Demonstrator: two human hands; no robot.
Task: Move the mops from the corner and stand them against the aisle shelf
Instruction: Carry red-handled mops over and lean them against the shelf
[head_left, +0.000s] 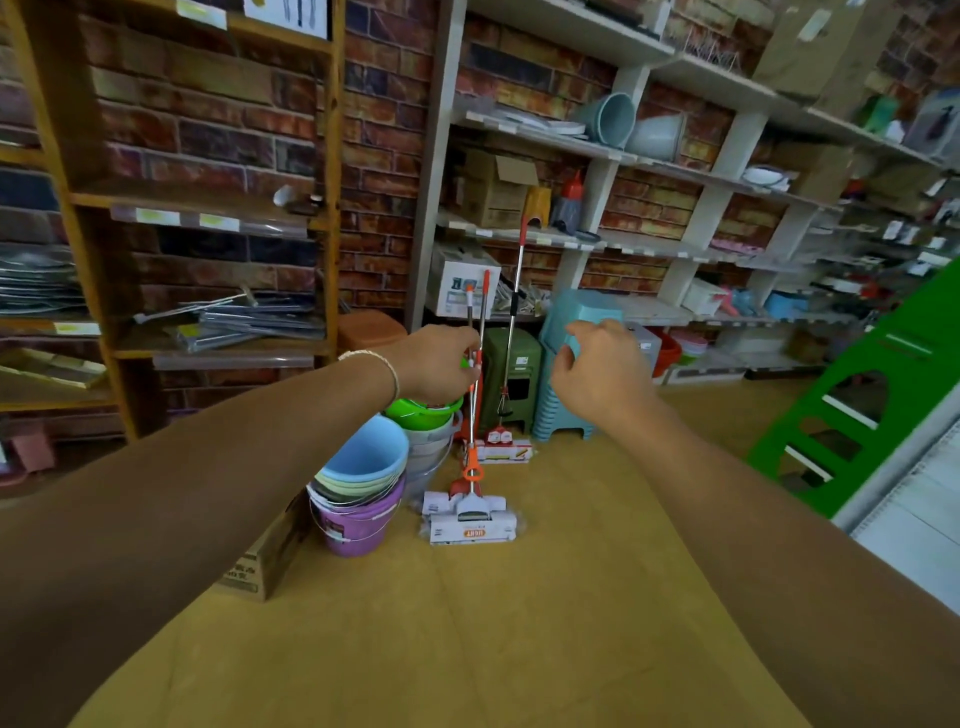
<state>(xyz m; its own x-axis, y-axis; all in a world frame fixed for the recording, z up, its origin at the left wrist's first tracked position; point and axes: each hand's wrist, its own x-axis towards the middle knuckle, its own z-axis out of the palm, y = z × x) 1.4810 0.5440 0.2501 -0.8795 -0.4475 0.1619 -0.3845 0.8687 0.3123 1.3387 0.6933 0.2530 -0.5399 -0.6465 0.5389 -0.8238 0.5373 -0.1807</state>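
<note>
The left hand (434, 364) is gripping the thin metal poles of the near mop (470, 512), with the fingers curled around them a little below their orange tops. The head of this mop, wrapped in white packaging, is resting on the yellowish floor (519, 623), just beside a stack of buckets (361, 488) with a light blue one on top and a purple one at the bottom. The right hand (597, 371) is hanging in the air beside the left one, holding nothing, with the fingers loosely curled. A second mop (511, 332) is standing further back; its long pole with an orange top is leaning against the white shelf (597, 241), and its packaged head is lying on the floor in front of a dark green stool (511, 379) and a stack of pale blue stools (566, 395). A green shelf frame (883, 384) is standing at the right side.
</note>
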